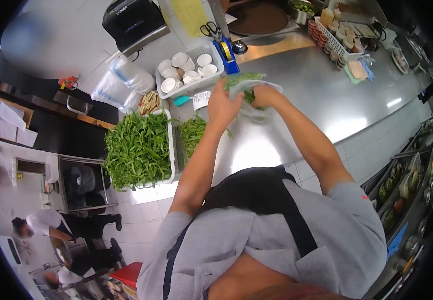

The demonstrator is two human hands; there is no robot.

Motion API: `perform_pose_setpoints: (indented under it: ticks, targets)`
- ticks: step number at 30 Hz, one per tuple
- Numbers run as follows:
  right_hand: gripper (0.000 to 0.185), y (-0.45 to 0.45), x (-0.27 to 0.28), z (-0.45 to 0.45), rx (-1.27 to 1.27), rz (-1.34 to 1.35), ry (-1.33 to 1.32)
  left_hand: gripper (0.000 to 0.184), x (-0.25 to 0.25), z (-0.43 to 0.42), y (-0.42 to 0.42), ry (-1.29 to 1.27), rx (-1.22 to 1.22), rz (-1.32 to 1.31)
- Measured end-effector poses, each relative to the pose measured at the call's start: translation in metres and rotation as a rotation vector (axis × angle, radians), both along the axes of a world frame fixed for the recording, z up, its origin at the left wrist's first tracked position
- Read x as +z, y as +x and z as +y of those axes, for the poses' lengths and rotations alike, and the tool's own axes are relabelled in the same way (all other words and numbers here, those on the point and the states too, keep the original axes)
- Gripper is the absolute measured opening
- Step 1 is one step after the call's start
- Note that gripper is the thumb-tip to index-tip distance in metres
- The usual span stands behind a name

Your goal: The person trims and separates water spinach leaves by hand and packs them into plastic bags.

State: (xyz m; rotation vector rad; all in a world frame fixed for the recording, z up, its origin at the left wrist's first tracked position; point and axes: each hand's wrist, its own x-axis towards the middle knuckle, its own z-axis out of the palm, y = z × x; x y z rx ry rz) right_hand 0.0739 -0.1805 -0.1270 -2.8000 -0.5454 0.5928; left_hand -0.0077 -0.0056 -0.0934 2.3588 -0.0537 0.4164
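Observation:
A clear plastic bag with leafy greens in it is held above the steel counter. My left hand is closed on the bag's left side. Inside the bag's mouth, my right hand is closed around leafy greens, its fingertips partly hidden by leaves and plastic. Left of my left forearm lies a smaller pile of greens. Beside that pile stands a white crate heaped with long green leaves.
Behind the crate are a white basket of small cups, wrapped plastic packs and a blue tape dispenser near scissors. A sauce-bottle basket and folded cloths sit far right. Two people stand at lower left.

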Motion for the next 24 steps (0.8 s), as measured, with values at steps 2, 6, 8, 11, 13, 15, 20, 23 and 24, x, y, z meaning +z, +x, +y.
perform_pose_setpoints:
  ticks: [2,6,8,11,13,15,20,23,24]
  targets:
    - [0.034,-0.015,0.002,-0.007,-0.036,-0.092,0.090,0.076,0.017,-0.003,-0.012,0.016,0.046,-0.062]
    - [0.043,0.004,-0.049,0.002,0.066,-0.027,0.218,0.050,0.016,-0.016,0.012,0.191,-0.121,-0.104]
    - [0.043,-0.012,-0.041,-0.005,0.124,-0.236,0.307,0.035,0.010,-0.003,0.027,0.166,-0.122,0.164]
    - [0.038,-0.035,0.001,-0.020,0.171,-0.303,0.361,0.025,0.000,0.024,0.035,0.175,0.006,-0.015]
    - [0.042,-0.040,0.000,-0.028,0.252,-0.257,0.318,0.028,-0.004,0.027,0.037,0.230,0.031,0.035]
    - [0.030,-0.048,0.004,-0.031,0.237,-0.439,0.472,0.033,0.003,0.030,0.041,0.210,-0.023,0.084]
    - [0.023,-0.103,0.057,-0.022,0.179,-0.363,0.765,0.050,0.020,0.055,0.002,-0.015,-0.106,-0.071]
    - [0.030,-0.160,0.041,-0.013,0.331,0.108,0.775,0.055,0.018,0.086,-0.062,-0.098,-0.016,-0.028]
    - [0.035,-0.172,0.015,-0.005,0.310,0.317,0.755,0.054,0.005,0.093,-0.086,-0.033,0.025,-0.053]
